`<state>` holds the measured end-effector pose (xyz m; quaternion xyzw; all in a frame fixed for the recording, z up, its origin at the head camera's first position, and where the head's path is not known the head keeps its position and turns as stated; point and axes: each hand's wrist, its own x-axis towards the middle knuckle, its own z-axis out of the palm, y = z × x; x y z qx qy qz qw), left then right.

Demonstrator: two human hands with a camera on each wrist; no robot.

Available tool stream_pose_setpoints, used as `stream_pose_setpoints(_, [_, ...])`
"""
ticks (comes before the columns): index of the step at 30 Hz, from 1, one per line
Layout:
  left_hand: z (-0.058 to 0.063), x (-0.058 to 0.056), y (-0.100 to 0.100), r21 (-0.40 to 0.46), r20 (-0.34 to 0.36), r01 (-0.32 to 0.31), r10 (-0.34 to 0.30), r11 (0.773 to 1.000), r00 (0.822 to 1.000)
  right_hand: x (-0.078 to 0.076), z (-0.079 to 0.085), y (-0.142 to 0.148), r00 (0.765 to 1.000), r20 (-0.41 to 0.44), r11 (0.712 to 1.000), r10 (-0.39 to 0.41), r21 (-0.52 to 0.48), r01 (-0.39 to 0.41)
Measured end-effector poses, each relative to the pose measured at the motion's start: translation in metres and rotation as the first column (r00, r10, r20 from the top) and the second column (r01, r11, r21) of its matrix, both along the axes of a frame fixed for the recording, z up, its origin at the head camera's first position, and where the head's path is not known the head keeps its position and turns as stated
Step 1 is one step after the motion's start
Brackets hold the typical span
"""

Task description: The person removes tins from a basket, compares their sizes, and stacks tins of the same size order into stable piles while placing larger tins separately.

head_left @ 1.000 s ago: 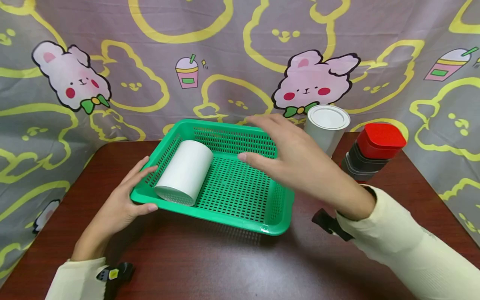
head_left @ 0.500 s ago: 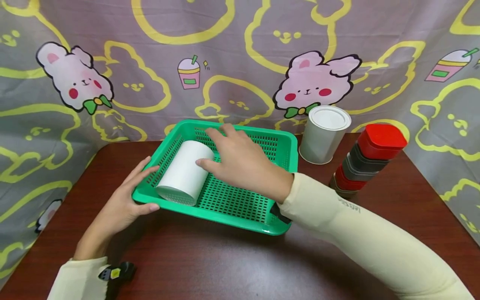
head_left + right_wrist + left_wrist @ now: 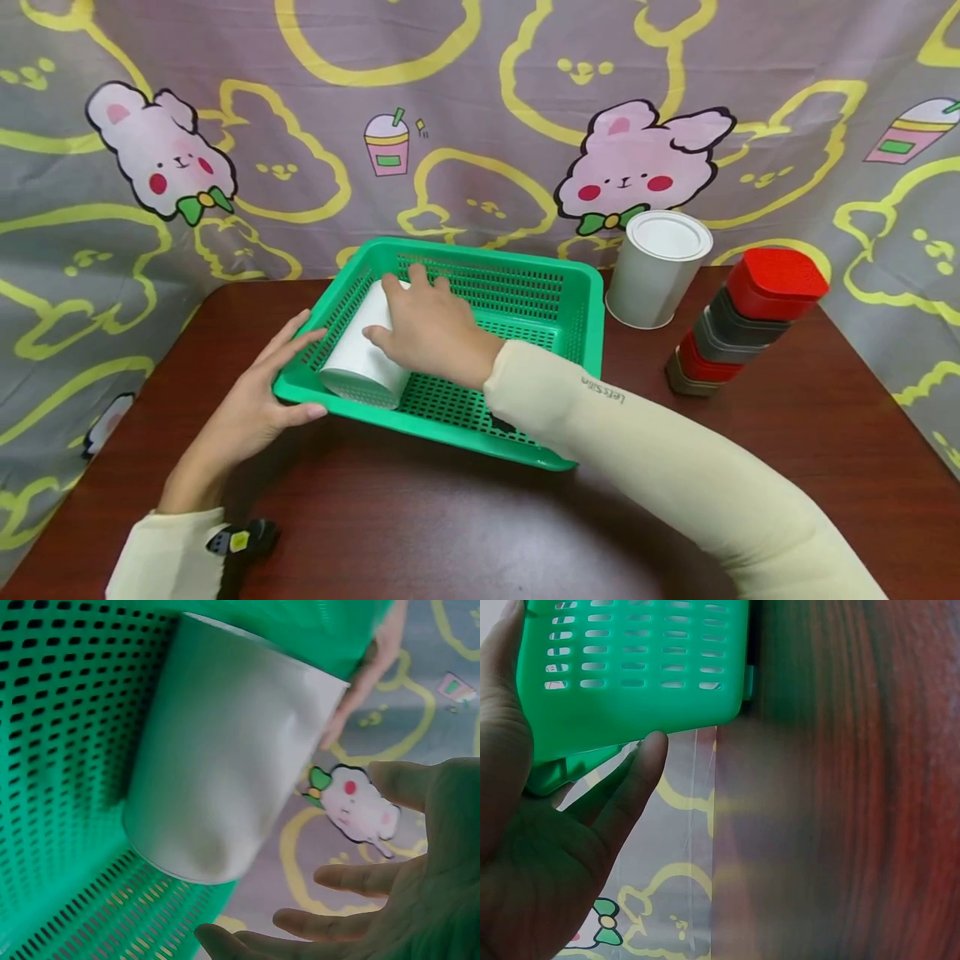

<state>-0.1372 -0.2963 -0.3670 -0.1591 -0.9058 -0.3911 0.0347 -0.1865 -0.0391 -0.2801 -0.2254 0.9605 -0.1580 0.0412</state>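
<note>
A green plastic basket (image 3: 581, 367) with slotted walls stands on the table. On its side in the basket's left part lies a white can (image 3: 360, 342). My left hand (image 3: 247, 408) holds the basket's near left corner, the thumb along the front rim and the fingers against the left wall. In the left wrist view the same hand (image 3: 562, 847) spans that corner. Over the can hovers my right hand (image 3: 431, 329), fingers spread, covering part of it. The right wrist view shows the hand's spread fingers (image 3: 360, 879) apart from the can (image 3: 232, 750).
Behind the basket's right end stands a second, upright white can (image 3: 654, 271). Right of it rises a stack of red, black and brown angular containers (image 3: 738, 325). A patterned curtain (image 3: 480, 125) hangs behind the dark wooden table (image 3: 420, 525).
My right hand has moved left, from above the basket's right side to above the lying can. The left hand keeps its place on the basket. The whole view shifts slightly.
</note>
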Motion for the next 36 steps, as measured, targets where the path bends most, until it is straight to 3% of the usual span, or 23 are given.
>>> stream_pose_setpoints(8, [0.0,-0.002,0.0,0.028,0.005,0.009,-0.009,1.0,1.0,-0.006,-0.016,-0.027,1.0,0.017,0.998,-0.017,0.069,0.015])
stream_pose_setpoints(19, [-0.001,-0.001,-0.001,0.031,0.015,0.006,-0.006,1.0,1.0,-0.009,-0.022,-0.046,1.0,0.011,0.987,0.004,0.163,-0.006])
stream_pose_setpoints(25, [0.0,-0.001,-0.001,0.033,0.021,0.005,-0.006,0.999,1.0,-0.014,-0.025,-0.046,0.999,0.027,0.988,0.017,0.15,-0.021])
stream_pose_setpoints(36, [0.002,-0.001,0.0,0.036,0.033,0.0,-0.001,0.999,0.999,-0.021,-0.026,-0.043,0.998,0.053,0.994,-0.029,0.105,0.023])
